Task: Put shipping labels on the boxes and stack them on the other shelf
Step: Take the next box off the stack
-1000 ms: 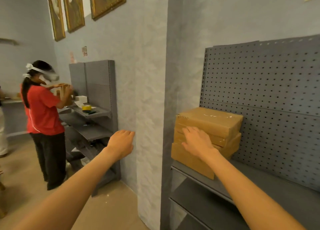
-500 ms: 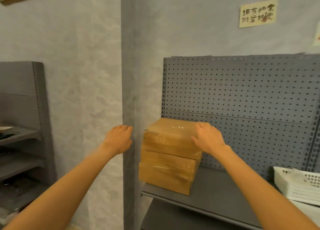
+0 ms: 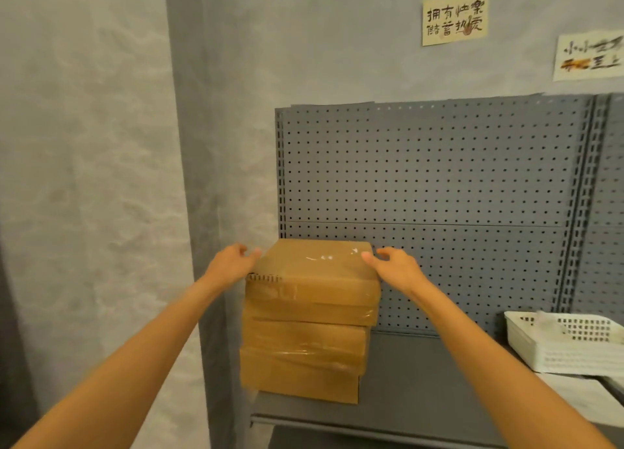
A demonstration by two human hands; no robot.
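Brown taped cardboard boxes (image 3: 305, 327) stand stacked on the grey metal shelf (image 3: 418, 381); the top box lies between loosely spread left hand (image 3: 228, 266) fingers and right hand (image 3: 396, 268) fingers, neither gripping.

I take the stack of boxes (image 3: 304, 333) as my landmark — it sits on the left end of the shelf (image 3: 422, 391), in front of the pegboard (image 3: 439, 178). My left hand (image 3: 233, 262) is at the top box's (image 3: 314, 269) left edge, my right hand (image 3: 395, 268) at its right edge. Well right of the stack sits a plastic basket (image 3: 567, 342), with papers (image 3: 580, 398) in front of it. Above and to the right, two paper notes (image 3: 454, 18) hang on the wall — beyond the pegboard's top.
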